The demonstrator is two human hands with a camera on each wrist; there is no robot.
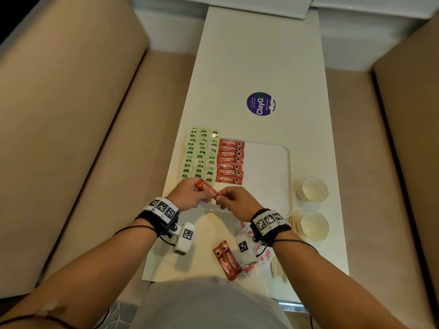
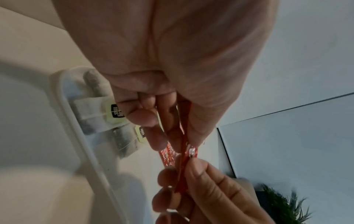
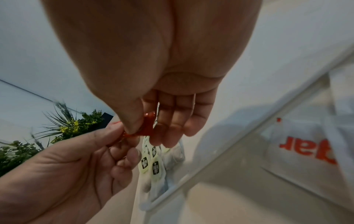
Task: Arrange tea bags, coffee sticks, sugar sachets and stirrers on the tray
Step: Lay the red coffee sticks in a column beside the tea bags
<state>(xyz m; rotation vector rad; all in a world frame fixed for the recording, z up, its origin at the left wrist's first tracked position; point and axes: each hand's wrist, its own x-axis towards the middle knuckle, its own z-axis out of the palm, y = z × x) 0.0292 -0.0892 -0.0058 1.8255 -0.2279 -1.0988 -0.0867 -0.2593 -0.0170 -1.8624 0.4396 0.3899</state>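
Note:
Above the near edge of the white tray [image 1: 282,162], both hands hold red coffee sticks [image 1: 207,188]. My left hand [image 1: 190,193] grips their left end, and my right hand [image 1: 229,198] pinches the right end. In the left wrist view two sticks [image 2: 182,151] show between the fingers. On the tray lie rows of green-tagged tea bags [image 1: 200,155] and a column of several coffee sticks [image 1: 231,161]. Two more coffee sticks [image 1: 226,261] lie on the table near me, beside sugar sachets [image 1: 261,257] and wooden stirrers [image 1: 278,269].
Two white cups [image 1: 313,189] [image 1: 314,226] stand right of the tray. A purple round sticker [image 1: 260,103] lies further up the white table [image 1: 261,55]. Beige sofa seats flank the table on both sides. The tray's right half is bare.

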